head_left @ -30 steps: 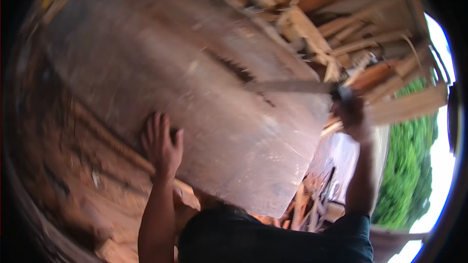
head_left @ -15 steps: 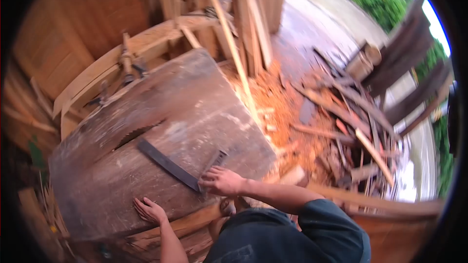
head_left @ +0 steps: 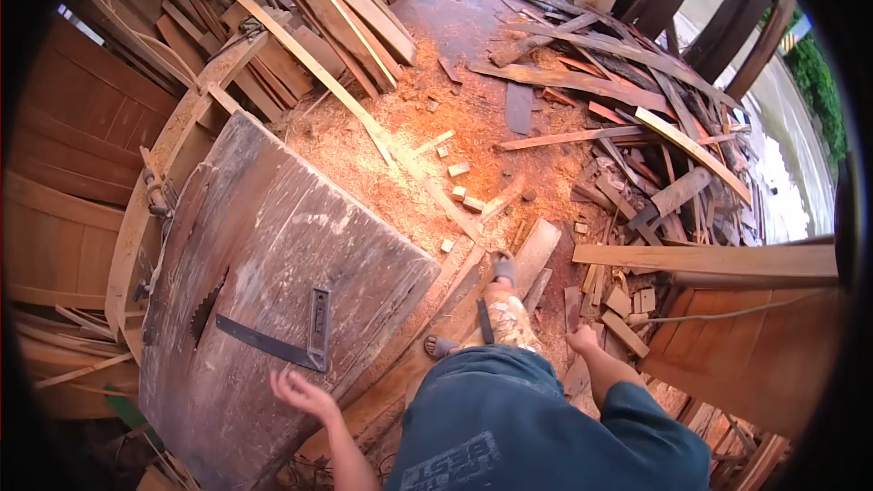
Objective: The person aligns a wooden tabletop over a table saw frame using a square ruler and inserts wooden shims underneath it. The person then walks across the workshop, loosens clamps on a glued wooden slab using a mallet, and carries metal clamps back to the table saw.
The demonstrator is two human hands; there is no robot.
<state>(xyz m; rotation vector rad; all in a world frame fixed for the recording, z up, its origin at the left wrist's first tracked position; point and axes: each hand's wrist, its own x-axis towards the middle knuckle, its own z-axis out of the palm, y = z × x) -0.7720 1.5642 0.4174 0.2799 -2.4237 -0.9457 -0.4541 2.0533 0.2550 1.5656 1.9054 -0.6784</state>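
On the worn wooden saw table lies a dark try square (head_left: 273, 343), its long blade toward the saw blade (head_left: 207, 311) that sticks up through a slot. My left hand (head_left: 302, 393) is raised just in front of the square's corner, fingers apart and holding nothing. Out to the right of my body, my right hand (head_left: 583, 338) hangs over the littered floor with its fingers curled. I see nothing held in it. The saw table's surface (head_left: 300, 227) is scuffed and pale in patches.
A curved wooden frame (head_left: 127, 245) runs along the table's far left side. Small offcuts (head_left: 459, 169) and sawdust cover the floor ahead. Scrap boards (head_left: 627, 109) are heaped at the right. A long plank (head_left: 709, 260) and a wooden panel (head_left: 737, 345) stand near my right side.
My right hand has let go of the try square and moved right, off the table. My left hand has lifted from the tabletop. The view has turned toward the right.
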